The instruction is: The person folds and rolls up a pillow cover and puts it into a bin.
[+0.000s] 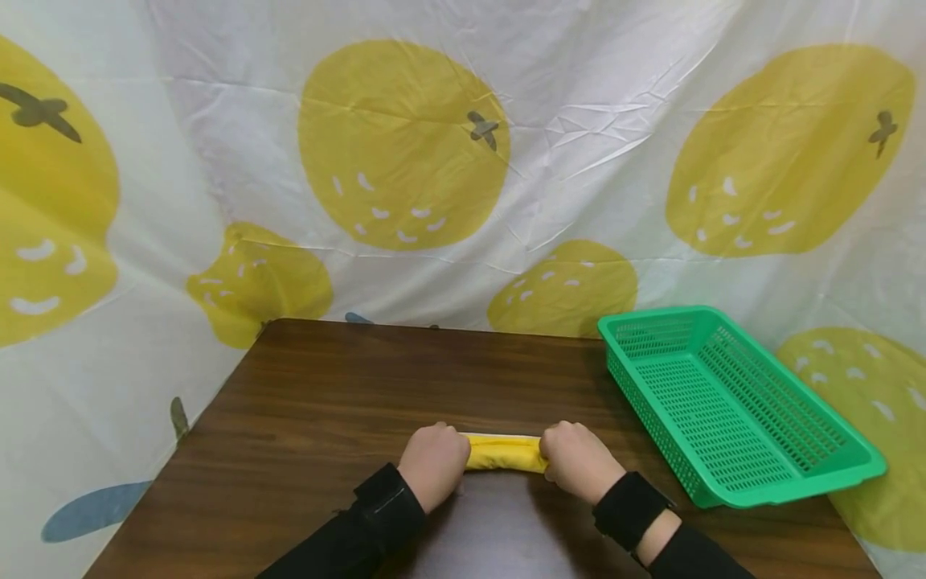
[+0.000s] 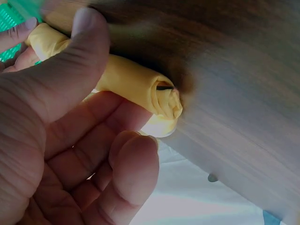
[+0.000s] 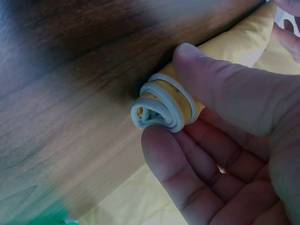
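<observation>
A yellow cloth (image 1: 506,453), rolled into a tight tube, lies crosswise between the two hands over the table. At its left end the left hand (image 1: 436,460) grips the roll, thumb on one side and fingers curled beneath; the left wrist view shows folded layers at that end of the cloth (image 2: 133,83). My right hand (image 1: 581,461) holds the other end the same way. There, in the right wrist view, the cloth (image 3: 234,40) shows a spiral of layers edged with pale trim. The fingers cover part of both ends.
A green perforated plastic basket (image 1: 723,418) stands on the right side of the dark wooden table (image 1: 405,370). Behind the table hangs a white curtain (image 1: 579,48) printed with large yellow lemons. Black bands (image 1: 631,508) circle the wrists.
</observation>
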Demonstrator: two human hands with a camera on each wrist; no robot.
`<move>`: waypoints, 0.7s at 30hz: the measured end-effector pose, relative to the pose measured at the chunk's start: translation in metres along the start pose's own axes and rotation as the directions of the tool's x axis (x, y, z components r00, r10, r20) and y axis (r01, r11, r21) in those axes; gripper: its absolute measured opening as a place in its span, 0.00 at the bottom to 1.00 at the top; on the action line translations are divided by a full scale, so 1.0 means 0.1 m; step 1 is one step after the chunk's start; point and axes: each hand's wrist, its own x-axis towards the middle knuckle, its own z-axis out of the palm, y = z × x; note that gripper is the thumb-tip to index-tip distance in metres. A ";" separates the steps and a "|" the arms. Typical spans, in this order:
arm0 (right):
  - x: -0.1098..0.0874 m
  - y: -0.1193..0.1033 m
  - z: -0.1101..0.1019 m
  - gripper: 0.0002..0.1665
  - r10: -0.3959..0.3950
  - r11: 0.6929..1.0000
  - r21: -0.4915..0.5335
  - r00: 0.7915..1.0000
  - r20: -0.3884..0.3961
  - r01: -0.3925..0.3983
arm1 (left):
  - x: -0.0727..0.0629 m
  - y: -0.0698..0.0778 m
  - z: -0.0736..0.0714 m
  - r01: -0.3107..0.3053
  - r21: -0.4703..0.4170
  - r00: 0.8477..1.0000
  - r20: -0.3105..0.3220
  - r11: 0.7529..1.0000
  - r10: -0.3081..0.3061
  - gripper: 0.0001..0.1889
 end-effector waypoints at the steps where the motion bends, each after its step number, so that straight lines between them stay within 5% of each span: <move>1: 0.00 0.00 0.00 0.19 0.004 1.000 0.005 1.000 0.005 -0.004 | 0.00 0.00 0.01 0.000 -0.003 1.000 0.003 1.000 0.000 0.12; 11: 0.03 0.03 0.01 0.17 0.017 0.999 0.032 1.000 0.023 -0.018 | 0.08 -0.03 0.09 0.032 -0.023 0.998 0.057 0.999 -0.031 0.19; 21: 0.04 0.02 0.00 0.18 0.009 1.000 0.026 1.000 0.018 -0.010 | 0.10 -0.05 0.14 0.061 -0.064 0.997 0.057 0.996 -0.058 0.13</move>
